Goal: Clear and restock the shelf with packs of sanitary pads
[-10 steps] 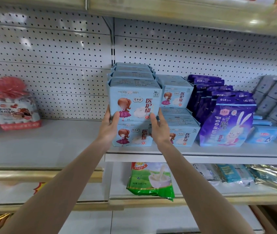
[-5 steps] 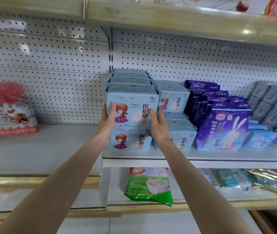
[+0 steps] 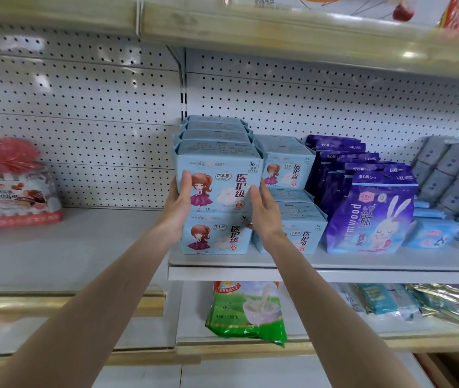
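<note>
top front pack [image 3: 220, 186]: pale blue, cartoon girl in a purple dress, red characters; upright, face forward, stacked on the lower front pack [image 3: 217, 236]; gripped at its sides by the left hand [image 3: 179, 200] and right hand [image 3: 264, 211]
lower front pack: same print, upright near the front edge of the shelf [image 3: 363, 264]
row behind [image 3: 217, 133]: like packs, perhaps three, only tops showing
neighbouring blue packs [image 3: 287, 169]: smaller, stacked just to the right
shelf: white, pegboard back
</note>
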A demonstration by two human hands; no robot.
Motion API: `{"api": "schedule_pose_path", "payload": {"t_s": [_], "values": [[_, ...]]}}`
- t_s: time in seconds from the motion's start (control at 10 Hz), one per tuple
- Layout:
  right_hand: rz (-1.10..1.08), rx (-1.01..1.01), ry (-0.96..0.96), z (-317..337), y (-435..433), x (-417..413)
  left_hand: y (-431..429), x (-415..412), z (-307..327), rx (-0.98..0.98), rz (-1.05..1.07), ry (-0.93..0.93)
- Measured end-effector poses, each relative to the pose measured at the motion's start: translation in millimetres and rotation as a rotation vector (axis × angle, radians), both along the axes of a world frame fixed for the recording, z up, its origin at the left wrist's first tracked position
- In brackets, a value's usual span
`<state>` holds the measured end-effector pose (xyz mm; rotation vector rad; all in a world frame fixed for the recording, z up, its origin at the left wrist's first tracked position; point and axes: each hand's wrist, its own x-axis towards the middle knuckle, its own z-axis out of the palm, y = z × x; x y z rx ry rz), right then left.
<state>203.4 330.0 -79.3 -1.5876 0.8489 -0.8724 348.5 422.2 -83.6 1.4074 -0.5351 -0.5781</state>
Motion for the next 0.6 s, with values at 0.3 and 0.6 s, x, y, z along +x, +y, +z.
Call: {"api": "schedule_pose_path", "payload": {"t_s": [0.3, 0.6], "values": [[0.007, -0.004, -0.005, -2, -2, 4, -1, 3, -1, -0.021, -0.007, 0.025], [-0.004, 0.03, -0.004, 0, 3, -4, 0, 14, -15, 0.031, 0.042, 0.038]]}}
